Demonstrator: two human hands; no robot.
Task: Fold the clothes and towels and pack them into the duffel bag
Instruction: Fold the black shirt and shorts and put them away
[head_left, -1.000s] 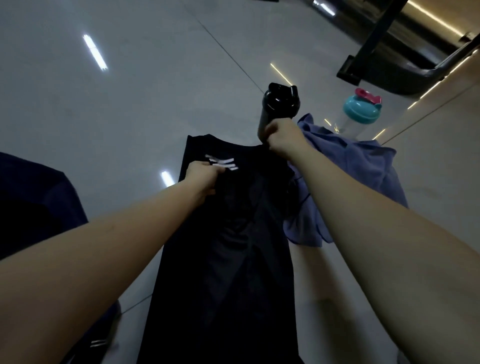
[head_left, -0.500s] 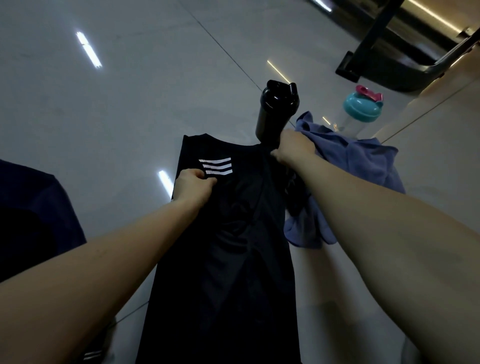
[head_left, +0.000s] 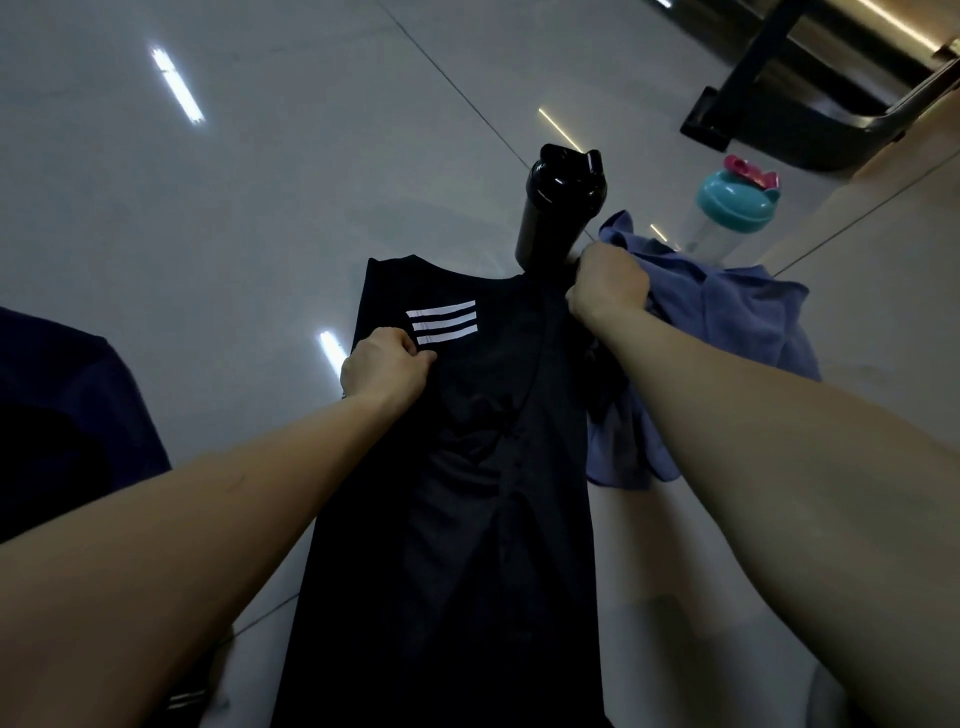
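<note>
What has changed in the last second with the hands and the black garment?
The left hand slid back toward the person, uncovering the three white stripes on the black garment. The right hand shifted slightly right, away from the black bottle. Both still grip the garment. The bottle, blue cloth and teal-lidded bottle stayed put.

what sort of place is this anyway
Probably a gym, though not certain: a black shaker and a teal-lidded shaker stand on a glossy tiled floor, a dark metal frame sits far right, and the black top has sport stripes.
</note>
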